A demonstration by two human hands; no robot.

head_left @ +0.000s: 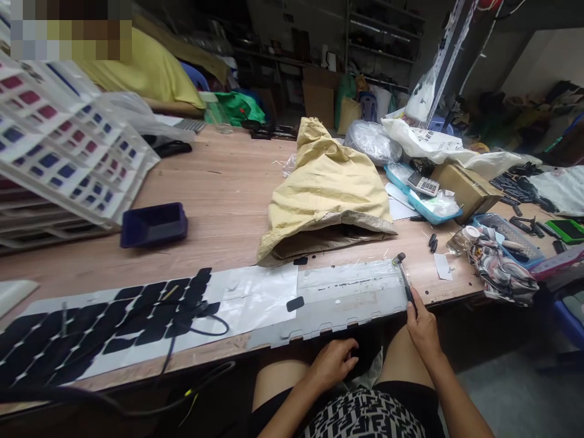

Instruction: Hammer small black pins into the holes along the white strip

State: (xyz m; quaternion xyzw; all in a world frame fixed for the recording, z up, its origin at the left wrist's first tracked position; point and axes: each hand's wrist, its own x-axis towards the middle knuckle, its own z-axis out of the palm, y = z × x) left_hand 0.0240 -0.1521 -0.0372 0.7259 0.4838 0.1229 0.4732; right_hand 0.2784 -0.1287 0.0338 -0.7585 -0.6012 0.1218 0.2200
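Observation:
My right hand [424,328] is closed around the dark handle of a small hammer [400,259], whose head points up and away from me. The hammer lies over the right end of a grey plate [351,304] with a notched front edge, along the table's front. My left hand [334,362] rests above my lap just below the table edge, its fingers loosely bent and apart, with nothing visible in them. Left of the plate, a white sheet [255,292] carries rows of black rounded pads [150,310]. One loose black pad [295,303] lies where sheet and plate meet.
A yellow sack [328,188] lies behind the plate, its mouth toward me. A purple tray [154,225] and a white crate [82,134] stand left. Blue trays [433,207], a box [469,188] and patterned cloth [502,274] crowd the right. A person in yellow [159,73] sits opposite.

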